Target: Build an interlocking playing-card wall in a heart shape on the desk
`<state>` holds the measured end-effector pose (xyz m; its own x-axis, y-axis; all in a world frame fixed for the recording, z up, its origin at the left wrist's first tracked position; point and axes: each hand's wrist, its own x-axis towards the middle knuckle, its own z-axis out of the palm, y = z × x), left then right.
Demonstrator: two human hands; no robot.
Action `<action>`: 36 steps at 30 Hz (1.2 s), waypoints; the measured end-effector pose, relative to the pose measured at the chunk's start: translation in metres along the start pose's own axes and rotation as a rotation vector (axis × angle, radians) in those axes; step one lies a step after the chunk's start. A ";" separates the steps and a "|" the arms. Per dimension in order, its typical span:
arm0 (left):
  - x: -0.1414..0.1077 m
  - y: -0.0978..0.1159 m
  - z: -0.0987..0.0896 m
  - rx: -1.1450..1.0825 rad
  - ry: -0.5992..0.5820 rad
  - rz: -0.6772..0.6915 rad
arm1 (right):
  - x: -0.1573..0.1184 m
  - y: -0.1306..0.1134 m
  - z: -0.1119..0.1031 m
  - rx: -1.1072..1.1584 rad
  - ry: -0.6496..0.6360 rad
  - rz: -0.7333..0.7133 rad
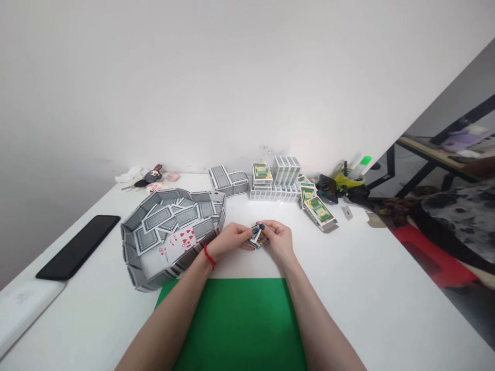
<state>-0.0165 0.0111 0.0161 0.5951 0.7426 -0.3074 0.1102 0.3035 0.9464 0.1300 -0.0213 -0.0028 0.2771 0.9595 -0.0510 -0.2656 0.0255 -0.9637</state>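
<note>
A small playing card piece [258, 238] with a coloured picture is held between both hands, above the white table behind the green sheet. My left hand [234, 238], with a red string on its wrist, grips its left side. My right hand [278, 238] pinches it from the right, the thumbs nearly meeting on top. The fingers hide much of it, and whether it is one card or several is unclear. Left of my hands stands a heart-like tray [135, 275] built from grey-backed cards. Loose cards [158, 219] lie inside it, some face up with red hearts [181, 242].
Behind my hands are stacked card boxes [275, 192], grey card stacks [228, 179] and opened boxes [320, 211]. A yellow pen holder [348, 180] stands back right. A black phone [79, 247] and white device [29, 309] lie left. A green sheet [240, 324] lies in front. Patterned clothing [460, 221] shows at right.
</note>
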 end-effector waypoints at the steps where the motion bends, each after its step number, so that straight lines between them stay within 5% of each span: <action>1: 0.001 -0.001 0.001 0.020 0.006 0.019 | -0.001 0.000 0.001 -0.004 0.014 -0.006; 8: 0.002 -0.006 0.013 0.227 0.101 0.196 | -0.002 0.004 0.004 0.068 0.055 0.051; 16: 0.000 -0.006 0.025 0.744 0.306 0.408 | 0.000 0.004 0.001 0.255 0.029 0.182; 24: -0.002 -0.009 0.015 0.544 0.719 0.446 | 0.001 -0.003 -0.003 0.372 -0.264 0.293; 26: -0.002 -0.008 0.014 0.487 0.691 0.443 | 0.000 0.000 -0.001 0.324 -0.254 0.261; 32: 0.002 -0.005 0.014 0.252 0.371 0.354 | 0.000 0.008 0.002 0.005 -0.157 0.030; 36: 0.006 -0.008 0.016 0.400 0.524 0.376 | -0.005 0.011 0.007 -0.246 -0.064 -0.044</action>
<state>-0.0010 0.0032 0.0086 0.2050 0.9700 0.1308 0.3145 -0.1918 0.9297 0.1191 -0.0235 -0.0112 0.2225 0.9749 0.0018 -0.0200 0.0064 -0.9998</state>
